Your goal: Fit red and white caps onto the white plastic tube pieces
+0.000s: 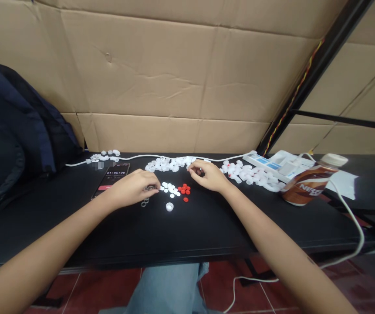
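Observation:
My left hand (pixel 137 187) is closed in a pinch, its fingertips beside a small group of flat white discs (pixel 167 186); anything between them is too small to make out. Thin translucent rings (pixel 144 202) lie under and beside its fingers. My right hand (pixel 209 175) has its fingers curled towards the thumb at the edge of a heap of white plastic caps (pixel 164 164); what it may hold is hidden. Between the hands sits a cluster of red discs (pixel 184 189), with one red disc slightly apart. A single white cap (pixel 169 207) stands nearer to me.
A phone (pixel 117 171) showing a timer lies left, near a dark backpack (pixel 17 122). More white pieces (pixel 251 174) are heaped at right, beside a brown drink bottle (pixel 311 183) and a white-blue tray (pixel 268 163). A white cable (pixel 141 156) runs along the back of the black table (pixel 187 235).

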`<state>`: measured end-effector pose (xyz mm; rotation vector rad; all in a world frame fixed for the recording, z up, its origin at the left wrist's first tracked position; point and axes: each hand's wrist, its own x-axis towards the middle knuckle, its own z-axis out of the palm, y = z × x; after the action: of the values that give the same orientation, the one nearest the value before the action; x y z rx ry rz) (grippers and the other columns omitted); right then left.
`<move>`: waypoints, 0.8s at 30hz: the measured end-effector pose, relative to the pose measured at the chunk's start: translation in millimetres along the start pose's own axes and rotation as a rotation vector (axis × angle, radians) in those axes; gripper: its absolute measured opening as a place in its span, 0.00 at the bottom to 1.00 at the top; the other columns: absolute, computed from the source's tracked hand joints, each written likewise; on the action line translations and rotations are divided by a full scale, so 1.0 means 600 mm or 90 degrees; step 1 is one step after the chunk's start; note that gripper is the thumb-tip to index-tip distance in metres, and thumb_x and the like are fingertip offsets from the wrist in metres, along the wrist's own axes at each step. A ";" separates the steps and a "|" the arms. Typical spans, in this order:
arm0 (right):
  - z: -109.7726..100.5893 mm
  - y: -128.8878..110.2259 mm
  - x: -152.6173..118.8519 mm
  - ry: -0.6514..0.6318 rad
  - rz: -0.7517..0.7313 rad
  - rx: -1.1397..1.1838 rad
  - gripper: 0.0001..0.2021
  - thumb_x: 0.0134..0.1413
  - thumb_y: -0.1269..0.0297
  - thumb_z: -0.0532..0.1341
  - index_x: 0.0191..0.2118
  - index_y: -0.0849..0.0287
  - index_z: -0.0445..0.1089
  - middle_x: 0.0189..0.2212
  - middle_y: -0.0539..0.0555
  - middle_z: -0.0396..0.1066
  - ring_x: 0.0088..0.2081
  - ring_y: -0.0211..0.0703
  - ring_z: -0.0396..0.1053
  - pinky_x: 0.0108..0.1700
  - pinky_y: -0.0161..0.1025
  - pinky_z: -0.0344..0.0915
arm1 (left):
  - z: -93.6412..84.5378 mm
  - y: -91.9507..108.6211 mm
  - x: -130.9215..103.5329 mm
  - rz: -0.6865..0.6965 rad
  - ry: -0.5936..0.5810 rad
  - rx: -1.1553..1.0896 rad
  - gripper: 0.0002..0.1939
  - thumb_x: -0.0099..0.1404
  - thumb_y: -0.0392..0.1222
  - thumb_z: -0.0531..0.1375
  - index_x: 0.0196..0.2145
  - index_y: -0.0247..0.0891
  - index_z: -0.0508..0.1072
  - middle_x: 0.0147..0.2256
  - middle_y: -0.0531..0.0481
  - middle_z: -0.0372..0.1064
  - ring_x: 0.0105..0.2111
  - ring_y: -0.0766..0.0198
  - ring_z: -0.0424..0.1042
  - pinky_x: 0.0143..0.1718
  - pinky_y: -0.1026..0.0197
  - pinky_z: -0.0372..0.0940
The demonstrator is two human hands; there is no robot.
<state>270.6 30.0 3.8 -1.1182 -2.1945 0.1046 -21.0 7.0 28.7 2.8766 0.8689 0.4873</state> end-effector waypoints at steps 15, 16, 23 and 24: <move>-0.003 -0.006 0.001 0.003 -0.018 -0.007 0.06 0.55 0.69 0.56 0.36 0.56 0.70 0.31 0.50 0.70 0.30 0.38 0.65 0.34 0.36 0.60 | 0.024 0.030 0.001 0.084 -0.027 -0.264 0.07 0.66 0.41 0.61 0.42 0.43 0.77 0.45 0.51 0.75 0.46 0.64 0.73 0.53 0.59 0.64; -0.003 -0.007 0.001 0.004 -0.019 -0.009 0.06 0.55 0.69 0.56 0.36 0.56 0.70 0.31 0.50 0.70 0.30 0.38 0.65 0.35 0.36 0.60 | 0.023 0.031 0.001 0.084 -0.026 -0.261 0.07 0.66 0.41 0.61 0.42 0.43 0.76 0.45 0.51 0.74 0.46 0.64 0.72 0.52 0.59 0.64; -0.008 0.000 0.004 0.052 0.021 -0.095 0.07 0.56 0.68 0.55 0.36 0.56 0.70 0.33 0.51 0.70 0.32 0.39 0.66 0.37 0.38 0.61 | 0.029 0.038 0.000 0.087 -0.077 -0.200 0.05 0.67 0.39 0.59 0.39 0.43 0.75 0.43 0.53 0.74 0.45 0.64 0.72 0.52 0.57 0.60; -0.009 0.005 0.004 0.053 0.032 -0.116 0.07 0.55 0.67 0.55 0.36 0.57 0.70 0.33 0.52 0.70 0.32 0.40 0.66 0.37 0.38 0.61 | 0.031 0.038 0.000 0.088 -0.075 -0.197 0.05 0.67 0.39 0.58 0.39 0.43 0.75 0.42 0.53 0.74 0.44 0.64 0.72 0.52 0.57 0.60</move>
<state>274.5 32.4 8.3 -1.2546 -2.1356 -0.1206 -3.0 -12.2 15.6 2.6569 0.5265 0.4166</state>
